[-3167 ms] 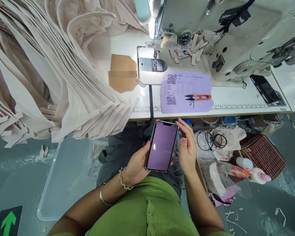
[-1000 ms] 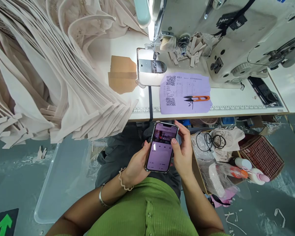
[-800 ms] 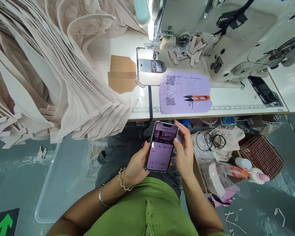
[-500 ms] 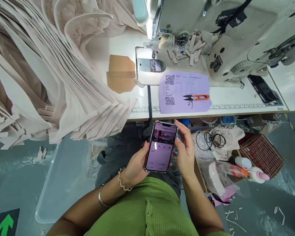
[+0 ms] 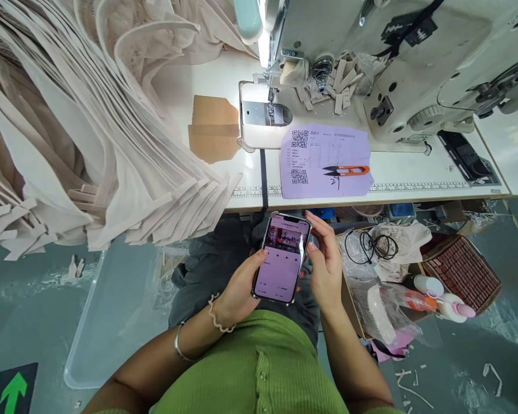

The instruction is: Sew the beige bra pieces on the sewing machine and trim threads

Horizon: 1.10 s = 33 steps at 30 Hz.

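Observation:
A smartphone (image 5: 281,270) with a lit screen is held upright above my lap, just in front of the table edge. My left hand (image 5: 240,286) grips its left side, the thumb lying over the screen's edge. Around the phone's right side curls my right hand (image 5: 327,264), its thumb at the frame and the fingers partly hidden behind. On the table beyond lies a purple printed sheet (image 5: 354,146) with QR codes, and orange-handled thread snips (image 5: 353,171) rest on it.
A sewing machine (image 5: 397,98) stands at the back right, fabric scraps (image 5: 343,80) beneath its arm. Pale garments (image 5: 155,172) hang over the table's left edge. Brown card (image 5: 213,129) lies beside the needle plate. Below right, a carton (image 5: 351,307) holds bags and bottles; a clear bin (image 5: 107,322) sits below left.
My left thumb has moved from the phone's side onto the screen's left edge. Both hands keep hold of the phone, and the view has shifted slightly.

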Each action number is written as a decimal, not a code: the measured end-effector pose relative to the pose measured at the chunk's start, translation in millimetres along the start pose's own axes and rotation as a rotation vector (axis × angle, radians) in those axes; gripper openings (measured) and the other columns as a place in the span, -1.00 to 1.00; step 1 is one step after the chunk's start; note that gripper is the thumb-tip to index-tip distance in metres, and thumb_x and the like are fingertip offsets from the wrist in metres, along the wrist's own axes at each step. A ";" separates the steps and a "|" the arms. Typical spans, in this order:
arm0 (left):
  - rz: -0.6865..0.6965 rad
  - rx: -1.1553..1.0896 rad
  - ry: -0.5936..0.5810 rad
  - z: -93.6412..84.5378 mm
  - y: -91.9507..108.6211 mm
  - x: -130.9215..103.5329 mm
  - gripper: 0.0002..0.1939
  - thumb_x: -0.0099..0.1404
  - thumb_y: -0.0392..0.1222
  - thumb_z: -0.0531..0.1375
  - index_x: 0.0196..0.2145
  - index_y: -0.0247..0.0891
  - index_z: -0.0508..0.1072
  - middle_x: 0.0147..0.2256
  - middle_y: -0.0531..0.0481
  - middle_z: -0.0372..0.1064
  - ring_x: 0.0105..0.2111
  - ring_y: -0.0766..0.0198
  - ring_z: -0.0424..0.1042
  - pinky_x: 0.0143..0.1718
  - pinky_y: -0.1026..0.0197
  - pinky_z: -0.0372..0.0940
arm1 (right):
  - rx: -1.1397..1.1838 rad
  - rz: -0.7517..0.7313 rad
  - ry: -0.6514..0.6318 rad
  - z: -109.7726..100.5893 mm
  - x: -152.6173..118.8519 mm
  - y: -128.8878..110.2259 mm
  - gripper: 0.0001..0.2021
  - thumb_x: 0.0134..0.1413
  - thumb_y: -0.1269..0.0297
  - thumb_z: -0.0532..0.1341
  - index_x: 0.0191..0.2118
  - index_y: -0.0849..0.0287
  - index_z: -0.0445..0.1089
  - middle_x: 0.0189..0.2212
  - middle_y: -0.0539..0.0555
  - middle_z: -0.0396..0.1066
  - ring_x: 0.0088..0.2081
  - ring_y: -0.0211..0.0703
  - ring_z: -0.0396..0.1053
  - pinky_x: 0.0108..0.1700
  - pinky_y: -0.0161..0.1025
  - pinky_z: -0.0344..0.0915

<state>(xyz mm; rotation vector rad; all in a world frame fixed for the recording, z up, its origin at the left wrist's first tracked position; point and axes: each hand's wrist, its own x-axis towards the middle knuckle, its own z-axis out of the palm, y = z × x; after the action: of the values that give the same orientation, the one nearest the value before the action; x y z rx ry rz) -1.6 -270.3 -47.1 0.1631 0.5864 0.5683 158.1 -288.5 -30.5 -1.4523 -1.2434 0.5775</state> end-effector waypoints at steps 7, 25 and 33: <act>-0.010 0.040 0.056 2.9 0.6 0.9 -0.54 0.24 0.12 0.30 -0.02 -0.23 0.55 -0.12 -0.15 0.58 -0.19 -0.02 0.58 -0.19 0.02 0.48 | 0.026 0.021 -0.008 0.3 -2.1 1.8 -0.66 0.31 0.27 0.10 0.15 -0.03 0.35 0.20 0.09 0.32 0.25 0.00 0.23 0.28 0.13 0.18; 0.048 0.102 0.090 0.9 -0.4 0.8 -0.51 0.25 0.14 0.29 -0.02 -0.26 0.55 -0.16 -0.15 0.59 -0.24 0.03 0.60 -0.18 0.09 0.46 | 0.019 0.006 -0.012 1.8 -2.1 1.9 -0.68 0.32 0.25 0.11 0.14 -0.03 0.35 0.19 0.10 0.33 0.24 0.01 0.24 0.27 0.14 0.19; -0.044 0.027 0.113 2.7 1.3 -1.4 -0.43 0.38 0.18 0.13 0.14 -0.29 0.43 -0.04 -0.26 0.54 -0.09 -0.09 0.56 -0.06 -0.07 0.45 | 0.014 0.024 -0.013 0.5 -2.9 3.5 -0.67 0.32 0.23 0.11 0.16 -0.03 0.35 0.19 0.10 0.33 0.24 0.00 0.24 0.26 0.14 0.20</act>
<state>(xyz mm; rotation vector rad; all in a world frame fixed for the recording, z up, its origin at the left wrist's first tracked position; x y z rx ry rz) -1.7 -270.0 -43.8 0.1436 0.7055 0.5296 158.1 -290.5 -34.6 -1.4559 -1.2311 0.6110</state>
